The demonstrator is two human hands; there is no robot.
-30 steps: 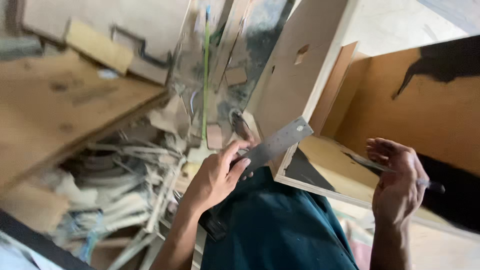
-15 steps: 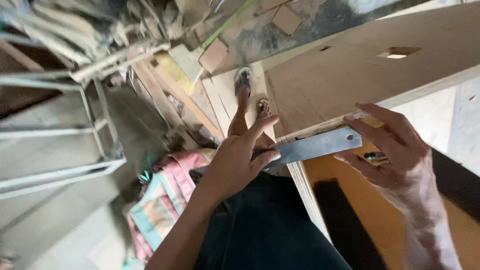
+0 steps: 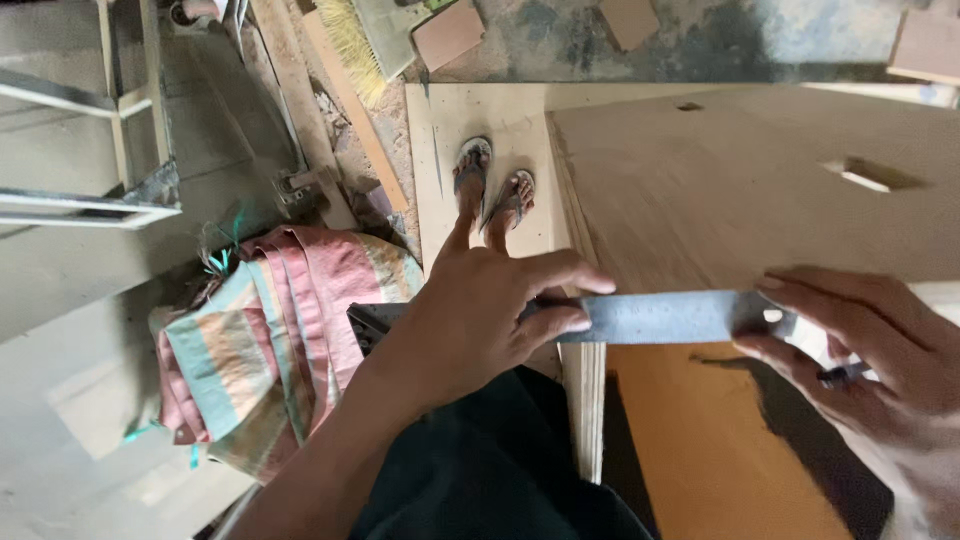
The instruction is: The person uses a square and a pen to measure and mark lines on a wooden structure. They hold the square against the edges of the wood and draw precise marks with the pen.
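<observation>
Left hand point(image 3: 480, 320) clamps the steel ruler point(image 3: 660, 317) flat across the plywood box point(image 3: 720, 190) edge. Right hand point(image 3: 870, 365) presses the ruler's far end, pencil point(image 3: 842, 374) tucked in its fingers. Striped cloth point(image 3: 270, 340) on floor beside.

Setting: woodworking shop, floor-level work area. Evidence: large unfinished plywood cabinet point(image 3: 740, 190) with cut slots and raw layered edges; metal try square point(image 3: 660, 318) laid across its edge; loose plywood sheet point(image 3: 500, 170) and wood strips point(image 3: 350, 110) on a dusty concrete floor point(image 3: 70, 300); small offcut boards point(image 3: 450, 35); a broom head point(image 3: 350, 40); grey metal frame point(image 3: 110, 150). Also a striped cloth point(image 3: 270, 340) heaped on the floor.
</observation>
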